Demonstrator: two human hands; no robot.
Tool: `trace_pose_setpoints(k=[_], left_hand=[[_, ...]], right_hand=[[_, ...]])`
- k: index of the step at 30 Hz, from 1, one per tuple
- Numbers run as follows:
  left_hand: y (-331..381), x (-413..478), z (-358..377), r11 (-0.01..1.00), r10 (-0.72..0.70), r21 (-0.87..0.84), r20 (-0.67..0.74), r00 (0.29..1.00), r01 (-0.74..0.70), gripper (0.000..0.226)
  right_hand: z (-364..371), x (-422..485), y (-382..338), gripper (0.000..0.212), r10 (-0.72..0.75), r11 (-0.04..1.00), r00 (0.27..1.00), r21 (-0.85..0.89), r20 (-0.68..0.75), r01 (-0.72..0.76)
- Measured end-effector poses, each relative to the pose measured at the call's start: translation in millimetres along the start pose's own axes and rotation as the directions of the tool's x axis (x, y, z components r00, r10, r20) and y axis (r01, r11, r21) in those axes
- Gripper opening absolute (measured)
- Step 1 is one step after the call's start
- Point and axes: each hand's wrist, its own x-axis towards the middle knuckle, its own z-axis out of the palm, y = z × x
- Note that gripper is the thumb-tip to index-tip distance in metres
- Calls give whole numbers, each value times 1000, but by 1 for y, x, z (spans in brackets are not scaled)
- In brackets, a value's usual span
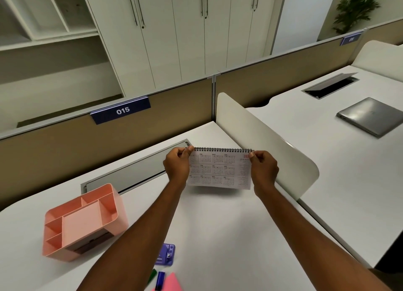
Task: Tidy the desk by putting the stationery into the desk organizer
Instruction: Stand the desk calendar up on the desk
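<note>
A spiral-bound desk calendar [220,169] hangs in the air above the far middle of the white desk [229,229]. My left hand [177,166] pinches its top left corner and my right hand [262,169] pinches its top right corner. The pink desk organizer [84,222] stands at the left of the desk with its compartments bare. Near the front edge lie a purple stapler [166,254], a green marker [152,276], a blue marker [160,281] and a pink paper pad [172,283], partly hidden by my left forearm.
A grey cable flap [135,170] runs along the back of the desk. A cream divider panel [266,142] separates this desk from the right one, where a closed grey laptop [370,116] lies. A tan partition with a "015" sign [122,110] stands behind.
</note>
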Motion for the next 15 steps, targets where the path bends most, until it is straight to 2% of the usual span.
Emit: trace_pose_setpoints(k=[7, 11, 15], left_hand=[[11, 12, -5, 998, -7, 55, -85, 996, 11, 36], [7, 12, -6, 997, 16, 82, -68, 998, -11, 33], [0, 6, -4, 998, 56, 34, -17, 998, -55, 20]], right_hand=[[1, -4, -13, 15, -143, 986, 988, -93, -66, 137], [-1, -1, -4, 19, -86, 993, 996, -85, -34, 83], [-7, -8, 2, 15, -83, 995, 996, -57, -31, 81]])
